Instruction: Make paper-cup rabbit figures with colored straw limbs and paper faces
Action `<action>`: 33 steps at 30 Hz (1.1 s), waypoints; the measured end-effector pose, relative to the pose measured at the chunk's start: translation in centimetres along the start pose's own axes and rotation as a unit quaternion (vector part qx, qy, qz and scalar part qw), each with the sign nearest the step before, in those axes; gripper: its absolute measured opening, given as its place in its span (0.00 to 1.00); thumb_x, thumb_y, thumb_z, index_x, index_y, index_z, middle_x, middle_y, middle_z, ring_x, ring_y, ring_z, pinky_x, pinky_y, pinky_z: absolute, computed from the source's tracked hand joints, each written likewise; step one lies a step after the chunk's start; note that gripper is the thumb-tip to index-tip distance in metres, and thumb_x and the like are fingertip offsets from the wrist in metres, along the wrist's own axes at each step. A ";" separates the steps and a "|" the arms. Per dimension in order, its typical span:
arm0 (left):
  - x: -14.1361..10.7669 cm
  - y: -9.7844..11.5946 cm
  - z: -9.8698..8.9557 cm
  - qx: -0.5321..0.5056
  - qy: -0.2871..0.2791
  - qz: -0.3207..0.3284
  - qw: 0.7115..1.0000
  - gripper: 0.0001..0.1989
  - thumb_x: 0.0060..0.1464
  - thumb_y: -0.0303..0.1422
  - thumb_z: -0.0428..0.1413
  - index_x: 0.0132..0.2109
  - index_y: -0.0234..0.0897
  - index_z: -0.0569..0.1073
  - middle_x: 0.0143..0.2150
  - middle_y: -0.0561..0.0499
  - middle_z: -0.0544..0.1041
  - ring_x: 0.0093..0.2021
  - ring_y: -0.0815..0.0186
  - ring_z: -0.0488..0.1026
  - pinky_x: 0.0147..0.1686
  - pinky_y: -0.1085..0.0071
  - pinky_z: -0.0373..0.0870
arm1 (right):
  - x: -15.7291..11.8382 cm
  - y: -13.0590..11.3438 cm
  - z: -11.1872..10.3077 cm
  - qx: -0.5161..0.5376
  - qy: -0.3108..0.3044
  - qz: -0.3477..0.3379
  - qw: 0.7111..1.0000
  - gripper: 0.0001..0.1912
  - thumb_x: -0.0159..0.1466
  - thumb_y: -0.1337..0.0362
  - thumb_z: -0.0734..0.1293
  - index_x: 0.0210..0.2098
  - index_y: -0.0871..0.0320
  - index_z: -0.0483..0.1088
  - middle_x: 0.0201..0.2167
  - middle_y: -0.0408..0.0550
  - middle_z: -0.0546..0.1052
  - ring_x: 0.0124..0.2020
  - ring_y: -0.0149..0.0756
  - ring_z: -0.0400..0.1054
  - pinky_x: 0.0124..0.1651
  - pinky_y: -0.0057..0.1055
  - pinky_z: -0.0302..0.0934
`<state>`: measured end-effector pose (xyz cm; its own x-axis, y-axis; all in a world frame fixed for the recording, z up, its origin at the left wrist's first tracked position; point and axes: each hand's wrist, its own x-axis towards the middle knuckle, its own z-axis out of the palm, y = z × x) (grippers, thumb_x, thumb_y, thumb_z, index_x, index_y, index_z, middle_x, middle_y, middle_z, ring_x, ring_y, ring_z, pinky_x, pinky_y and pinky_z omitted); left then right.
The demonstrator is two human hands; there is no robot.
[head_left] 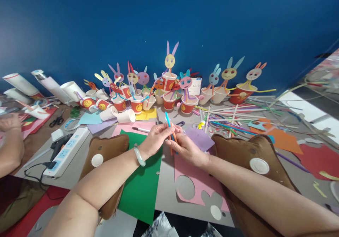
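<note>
My left hand [160, 134], with a pale bangle at the wrist, and my right hand [185, 146] meet over the middle of the table. Between them they pinch blue and orange pipe cleaners [167, 118]. The blue end sticks up above my fingers, while orange ends [171, 151] show below them. My fingers cover the middle part. Under my left forearm lies green paper [143, 180]. Pink paper with cut-out holes [202, 182] is below my right hand, and purple paper [200, 138] is just beyond it.
Paper-cup rabbit figures [188, 104] line the blue wall. Loose pipe cleaners [238, 118] and orange paper [286, 138] lie to the right. Brown cushions [254, 148] flank the workspace. Leftward are a power strip [69, 152], scissors [57, 118] and another person's arm [12, 141].
</note>
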<state>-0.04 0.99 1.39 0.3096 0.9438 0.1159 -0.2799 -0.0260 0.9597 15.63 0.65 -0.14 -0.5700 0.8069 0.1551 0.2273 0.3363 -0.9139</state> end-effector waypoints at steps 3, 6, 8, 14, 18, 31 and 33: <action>0.6 0.2 -0.4 -0.080 0.093 -0.006 0.992 0.15 0.52 0.43 0.63 0.35 0.34 0.77 0.40 0.45 0.81 0.41 0.62 0.79 0.47 0.64 0.72 | 0.0 0.3 -0.1 0.051 0.121 0.013 0.991 0.22 0.62 0.42 0.66 0.29 0.56 0.66 0.23 0.43 0.69 0.24 0.32 0.63 0.27 0.29 0.58; 1.0 0.3 -0.9 -0.104 0.111 -0.012 0.988 0.16 0.50 0.44 0.64 0.35 0.33 0.76 0.36 0.45 0.81 0.37 0.63 0.79 0.42 0.65 0.74 | 0.1 0.5 -0.4 0.063 0.264 0.001 0.962 0.20 0.60 0.46 0.70 0.32 0.55 0.64 0.25 0.42 0.69 0.22 0.30 0.61 0.25 0.28 0.58; 1.0 0.3 -0.9 -0.097 0.087 -0.025 0.991 0.16 0.50 0.44 0.64 0.35 0.33 0.77 0.36 0.45 0.81 0.36 0.62 0.79 0.41 0.65 0.74 | 0.2 0.4 -0.6 0.072 0.273 0.015 0.959 0.19 0.60 0.48 0.71 0.39 0.54 0.65 0.25 0.41 0.70 0.19 0.29 0.59 0.20 0.28 0.56; 0.5 0.1 -0.7 -0.041 0.046 -0.047 0.997 0.18 0.51 0.45 0.63 0.37 0.33 0.78 0.37 0.46 0.80 0.33 0.65 0.77 0.35 0.67 0.74 | 0.6 0.1 -0.8 0.081 0.195 0.033 0.977 0.17 0.63 0.53 0.67 0.46 0.57 0.70 0.35 0.49 0.78 0.21 0.29 0.67 0.24 0.30 0.65; 0.5 0.2 -1.0 -0.002 0.043 -0.032 0.999 0.16 0.52 0.45 0.62 0.37 0.33 0.78 0.34 0.49 0.79 0.31 0.68 0.75 0.34 0.69 0.74 | 0.9 0.3 -1.0 0.105 0.187 0.015 0.977 0.18 0.62 0.54 0.69 0.47 0.57 0.69 0.35 0.48 0.77 0.26 0.32 0.71 0.28 0.30 0.67; -0.6 0.7 -0.4 0.157 0.043 -0.009 0.987 0.18 0.52 0.47 0.62 0.34 0.34 0.77 0.25 0.52 0.73 0.23 0.70 0.68 0.23 0.74 0.64 | 0.7 -0.7 -1.6 0.182 0.292 -0.041 0.938 0.14 0.61 0.62 0.68 0.44 0.52 0.62 0.34 0.42 0.69 0.29 0.30 0.67 0.34 0.32 0.66; -0.7 0.6 -0.3 0.176 0.041 -0.001 0.984 0.18 0.53 0.46 0.61 0.33 0.33 0.77 0.25 0.52 0.73 0.24 0.71 0.68 0.24 0.74 0.63 | 0.7 -0.5 -1.6 0.210 0.271 -0.023 0.939 0.18 0.58 0.62 0.70 0.46 0.53 0.64 0.37 0.43 0.69 0.29 0.29 0.66 0.35 0.31 0.66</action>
<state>-0.67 0.40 1.84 0.2308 0.9671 0.1065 0.0565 -0.1226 0.9909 16.39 1.77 1.06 -0.0606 0.9629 0.2629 -0.1842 0.2481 -0.9511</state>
